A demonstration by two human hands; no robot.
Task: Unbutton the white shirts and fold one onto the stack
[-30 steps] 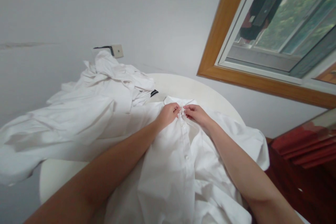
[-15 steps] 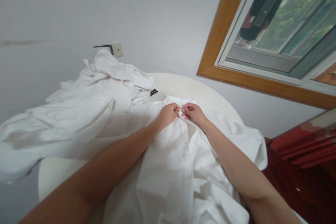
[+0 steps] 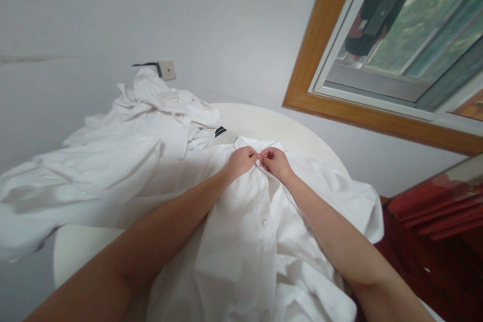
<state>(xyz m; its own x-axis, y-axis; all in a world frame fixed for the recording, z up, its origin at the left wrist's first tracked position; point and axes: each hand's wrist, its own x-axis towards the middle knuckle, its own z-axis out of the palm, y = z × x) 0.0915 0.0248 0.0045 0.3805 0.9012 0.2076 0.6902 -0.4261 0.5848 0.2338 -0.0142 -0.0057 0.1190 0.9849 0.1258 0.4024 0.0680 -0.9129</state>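
A white button-up shirt lies front side up in front of me, its collar at the far end. Down its middle runs a placket with small white buttons. Just below the collar, my left hand pinches the front edge of the shirt. My right hand meets it there, thumb and fingers closed on the shirt edge too. The fingertips of both hands nearly touch. Whatever button or buttonhole lies between them is too small to make out.
A heap of white garments covers the left side of the round white table. Beside the heap shows a black striped scrap. Behind are a wall socket and a wood-framed window. Red fabric hangs at right.
The fingers of my right hand have drawn in closer to my left fingertips at the shirt's edge. The shirt and the heap stay put, apart from a slight camera shift.
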